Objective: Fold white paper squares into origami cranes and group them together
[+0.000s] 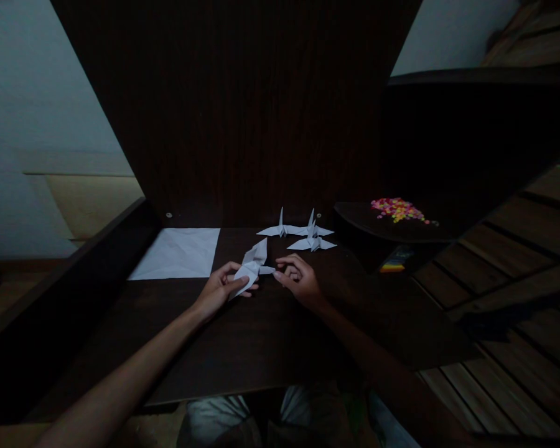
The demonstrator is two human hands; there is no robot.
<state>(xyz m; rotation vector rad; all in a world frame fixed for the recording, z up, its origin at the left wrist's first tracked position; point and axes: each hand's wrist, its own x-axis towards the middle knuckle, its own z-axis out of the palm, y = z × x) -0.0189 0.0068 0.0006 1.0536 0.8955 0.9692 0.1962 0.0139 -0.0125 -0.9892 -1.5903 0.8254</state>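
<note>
A white paper crane (248,274) is held above the dark desk, its wings spread and a narrow point sticking out to the right. My left hand (226,285) grips its body and lower wing between thumb and fingers. With thumb and forefinger, my right hand (299,279) pinches the tip of that narrow point. Just beyond, several finished paper cranes (312,241) stand close together on the desk, their necks or tails pointing up. To the left lies a flat, creased sheet of white paper (180,252).
The dark wooden desk (205,354) has a tall back panel (242,112) and a raised left side board (70,292). On a curved shelf (354,218) at the right sits a pile of small bright coloured pieces (396,210). Below it is a dark object with a yellow-orange edge (394,264).
</note>
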